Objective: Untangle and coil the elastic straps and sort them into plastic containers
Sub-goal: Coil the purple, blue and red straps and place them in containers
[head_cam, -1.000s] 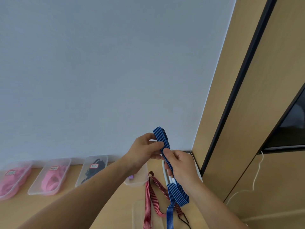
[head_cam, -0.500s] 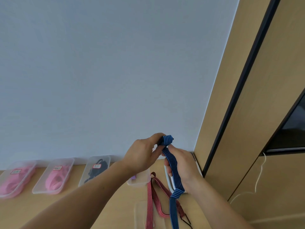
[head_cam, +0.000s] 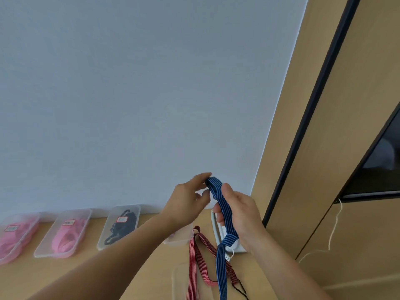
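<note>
Pink straps [head_cam: 13, 240] coiled in a clear tub [head_cam: 32, 217], well left of the black-strap container [head_cam: 135, 210], under a red-edged white label [head_cam: 10, 228] too blurred to read. More pink coils [head_cam: 65, 240] in a second clear tub [head_cam: 85, 215] just left of the black-strap container, with a similar label [head_cam: 68, 223], also unreadable. Black straps [head_cam: 121, 231] inside the landmark container itself, beneath a red-edged tag [head_cam: 121, 219] whose writing cannot be made out. Small clear box [head_cam: 180, 239] right of the black-strap container, partly hidden by the forearm. Left hand [head_cam: 188, 202] raised above and right of the black-strap container, forefinger and thumb pinching the looped upper end of the blue striped strap [head_cam: 225, 213]. Red striped strap [head_cam: 192, 263] loose on the wooden tabletop [head_cam: 108, 273], right of and nearer than the black-strap container, draped over a clear tray [head_cam: 178, 284] at the bottom edge. Blue striped strap held in the air, well right of the black-strap container, running from the left fingertips down across the right palm, looped at the wrist, then hanging to the tabletop over the red one. Right hand [head_cam: 240, 211] farther right again, fingers curled round the blue strap, thumb pressed on top of it. White block [head_cam: 215, 228] behind that hand. Thin white cord [head_cam: 334, 230] on the wood panel, far right of the black-strap container.
</note>
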A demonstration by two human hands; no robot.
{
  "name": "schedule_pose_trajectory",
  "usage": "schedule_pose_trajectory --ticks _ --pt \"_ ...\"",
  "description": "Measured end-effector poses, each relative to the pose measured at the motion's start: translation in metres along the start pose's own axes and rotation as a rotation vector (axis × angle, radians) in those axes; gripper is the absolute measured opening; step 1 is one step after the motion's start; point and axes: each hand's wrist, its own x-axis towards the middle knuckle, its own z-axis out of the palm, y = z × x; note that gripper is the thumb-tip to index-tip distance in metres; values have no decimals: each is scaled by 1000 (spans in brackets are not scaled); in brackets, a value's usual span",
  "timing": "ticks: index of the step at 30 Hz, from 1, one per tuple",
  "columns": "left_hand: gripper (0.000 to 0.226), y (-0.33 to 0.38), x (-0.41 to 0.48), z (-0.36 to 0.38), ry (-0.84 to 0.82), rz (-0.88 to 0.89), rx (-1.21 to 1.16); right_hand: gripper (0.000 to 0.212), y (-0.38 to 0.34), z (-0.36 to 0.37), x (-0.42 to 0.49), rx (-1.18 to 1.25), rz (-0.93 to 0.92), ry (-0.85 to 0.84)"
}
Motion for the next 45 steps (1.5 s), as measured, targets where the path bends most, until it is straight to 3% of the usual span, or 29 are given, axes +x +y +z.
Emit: schedule_pose_trajectory --ticks 2,3,5,8,12,18,24,27,33,40,45 --pt "41 10 6 -4 -166 -351 -460 56 -1 -2 1 -6 -55 21" --pt "40 15 8 -7 -256 -434 -627 55 -1 -2 1 -15 -78 22" --pt "45 24 7 -11 -416 -422 -726 54 2 -2 1 -45 -104 7" --pt "50 30 5 -8 -404 -337 -744 53 7 1 1 -82 -122 -19" --pt "30 30 10 -8 -284 -308 -744 50 10 -1 3 -41 -52 -19" --pt "25 40 29 -19 -194 -279 -911 13 9 -4 7 109 64 -69" --pt "24 61 55 -49 -181 -212 -1007 13 6 -12 5 79 173 -136" --pt "25 67 61 -57 -218 -227 -950 20 4 -14 2 37 109 -186" --pt "27 60 48 -37 -309 -248 -852 22 -10 -1 6 -17 -99 -23" --pt "27 42 35 -23 -238 -321 -990 25 -5 8 0 -47 -84 24" --pt "26 24 27 -19 -249 -232 -884 37 -3 7 0 -21 -39 29"
